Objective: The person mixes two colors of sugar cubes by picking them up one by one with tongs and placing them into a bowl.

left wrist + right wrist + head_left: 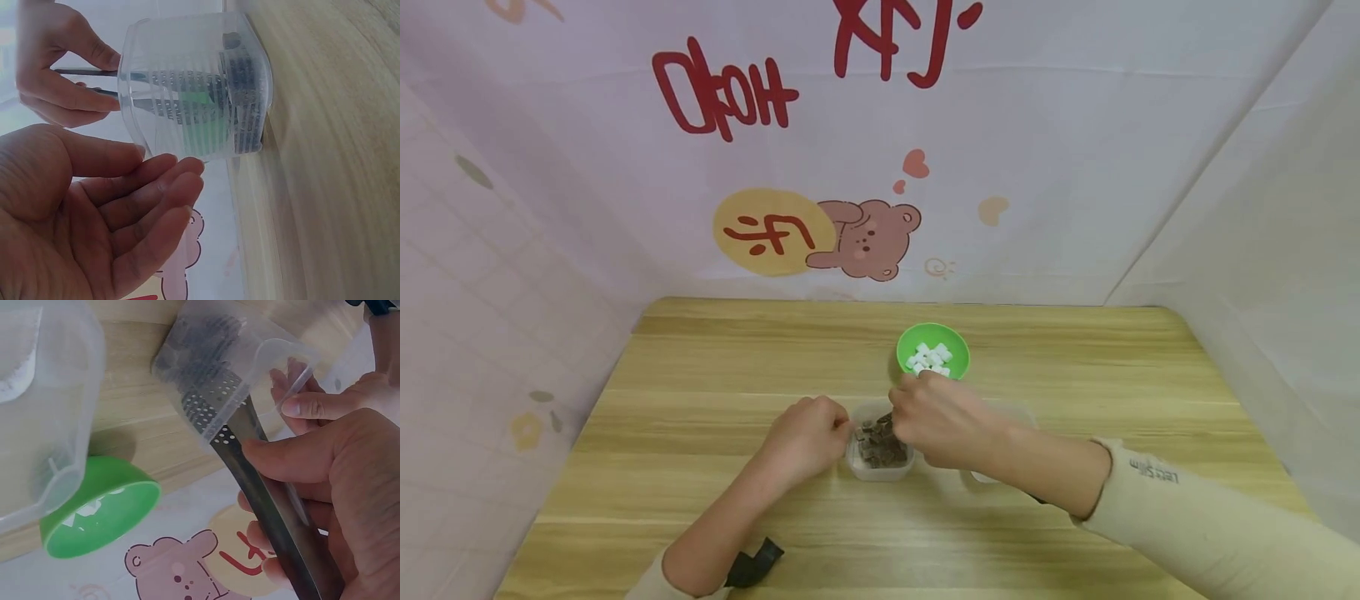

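Note:
My right hand (951,421) grips dark tongs (269,506) with perforated ends, thumb on one arm and fingers round the other. The tongs' ends reach down into a clear plastic container (880,475), among small dark brown chunks (880,450). Whether a chunk sits between the tips cannot be made out. At the container's left side, my left hand (808,437) holds the rim lightly between thumb and fingertips, its palm facing the container in the left wrist view. Behind the right hand is a green bowl (961,342) with several white cubes (928,358).
A second clear plastic container (1022,412) stands to the right, partly hidden under my right forearm; something white shows inside it in the right wrist view. A black strap (756,565) is by the left wrist. A printed cloth (1037,167) hangs behind the wooden table (715,500).

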Available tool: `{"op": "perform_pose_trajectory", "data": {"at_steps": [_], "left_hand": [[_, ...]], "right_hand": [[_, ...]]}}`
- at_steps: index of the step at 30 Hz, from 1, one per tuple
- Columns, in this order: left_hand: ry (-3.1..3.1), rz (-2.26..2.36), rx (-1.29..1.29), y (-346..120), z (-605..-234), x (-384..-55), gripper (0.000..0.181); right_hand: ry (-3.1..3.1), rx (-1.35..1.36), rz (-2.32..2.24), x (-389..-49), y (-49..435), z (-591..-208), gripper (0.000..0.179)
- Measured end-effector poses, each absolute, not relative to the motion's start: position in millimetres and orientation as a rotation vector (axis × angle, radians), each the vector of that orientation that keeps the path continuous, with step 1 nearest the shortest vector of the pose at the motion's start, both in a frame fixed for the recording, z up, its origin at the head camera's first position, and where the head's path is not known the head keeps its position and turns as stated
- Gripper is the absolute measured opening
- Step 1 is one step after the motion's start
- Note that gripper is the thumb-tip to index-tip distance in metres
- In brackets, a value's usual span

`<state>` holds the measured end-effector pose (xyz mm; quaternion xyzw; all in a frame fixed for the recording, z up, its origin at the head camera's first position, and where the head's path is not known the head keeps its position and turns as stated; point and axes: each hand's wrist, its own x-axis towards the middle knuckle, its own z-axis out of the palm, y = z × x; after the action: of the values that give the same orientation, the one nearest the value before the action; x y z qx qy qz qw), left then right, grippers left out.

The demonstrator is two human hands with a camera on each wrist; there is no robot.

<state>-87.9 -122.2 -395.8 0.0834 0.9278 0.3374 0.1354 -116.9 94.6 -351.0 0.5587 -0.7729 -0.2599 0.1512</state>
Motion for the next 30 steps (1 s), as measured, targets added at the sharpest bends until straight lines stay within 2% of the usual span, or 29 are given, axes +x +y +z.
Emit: {"op": "perform_pose_trajectory", "data": {"at_steps": [17,21,30], "left_hand": [[2.695,0.957,0.24,-123,-396,-87,0.05],[2.696,0.962,0.238,-123,-396,-86,0.052],[2.686,0.96,0.213,-123,-395,-85,0.052]], "right_hand": [[-2.275,1.601,-0.641,-118,106,-348,0.016],[-2.295,1.587,-0.522,-122,113,-347,0.013],[-2.338,1.557,-0.058,-132,134,-343,0.017]]}}
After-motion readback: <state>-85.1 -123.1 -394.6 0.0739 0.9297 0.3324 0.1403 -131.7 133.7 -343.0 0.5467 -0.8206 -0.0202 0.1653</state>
